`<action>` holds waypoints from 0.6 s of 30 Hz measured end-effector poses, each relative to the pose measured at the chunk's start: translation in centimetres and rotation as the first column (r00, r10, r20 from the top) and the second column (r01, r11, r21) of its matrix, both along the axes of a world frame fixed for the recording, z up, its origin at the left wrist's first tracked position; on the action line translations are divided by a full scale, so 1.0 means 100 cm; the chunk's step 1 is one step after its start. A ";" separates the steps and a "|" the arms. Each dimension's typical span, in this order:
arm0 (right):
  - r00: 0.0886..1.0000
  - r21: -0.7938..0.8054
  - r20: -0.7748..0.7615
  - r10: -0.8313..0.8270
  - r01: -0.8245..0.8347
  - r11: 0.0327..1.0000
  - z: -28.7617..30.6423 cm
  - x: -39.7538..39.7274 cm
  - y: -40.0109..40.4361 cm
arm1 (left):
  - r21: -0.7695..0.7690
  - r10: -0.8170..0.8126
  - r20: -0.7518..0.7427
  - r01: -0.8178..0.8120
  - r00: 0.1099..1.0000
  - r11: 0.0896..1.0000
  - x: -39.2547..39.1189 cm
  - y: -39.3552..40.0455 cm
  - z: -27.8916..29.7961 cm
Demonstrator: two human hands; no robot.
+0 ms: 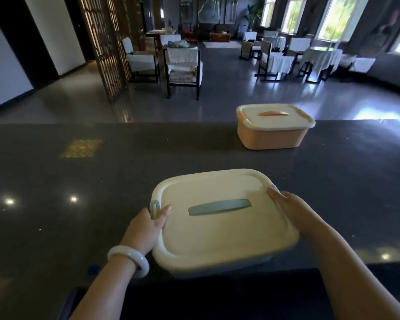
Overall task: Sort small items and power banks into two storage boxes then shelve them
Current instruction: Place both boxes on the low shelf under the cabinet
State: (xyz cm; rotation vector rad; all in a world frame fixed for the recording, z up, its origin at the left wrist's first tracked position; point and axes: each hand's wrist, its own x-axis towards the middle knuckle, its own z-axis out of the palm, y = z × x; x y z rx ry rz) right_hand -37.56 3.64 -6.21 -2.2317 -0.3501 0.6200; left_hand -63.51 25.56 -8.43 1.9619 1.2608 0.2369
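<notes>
Dark speckled counter [102, 181], glossy grey floor [217, 93], white-draped chairs [184, 63], wooden lattice screen [104, 42], bright windows [340, 17] at right.

Dark counter [102, 181]: blue-handled box [224, 227] near edge, orange box [273, 132] far.

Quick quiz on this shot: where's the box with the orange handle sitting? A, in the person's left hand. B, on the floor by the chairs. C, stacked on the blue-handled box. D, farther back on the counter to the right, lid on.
D: the orange box stands lidded at the counter's far right edge, apart from the blue-handled box gripped between the left hand and right hand.
</notes>
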 end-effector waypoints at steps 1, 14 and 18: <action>1.000 0.003 -0.004 -0.017 0.017 1.000 -0.001 -0.004 -0.003 | -0.003 0.021 0.018 -0.021 1.000 1.000 0.000 -0.001 -0.002; 0.929 0.191 -0.177 -0.325 0.356 0.915 -0.001 -0.050 -0.117 | -0.011 -0.081 0.125 0.083 0.989 0.997 0.024 -0.049 0.005; 0.893 0.208 -0.201 -0.403 0.441 0.873 0.003 -0.033 -0.188 | -0.001 -0.181 0.184 0.184 0.966 0.983 0.074 -0.105 0.015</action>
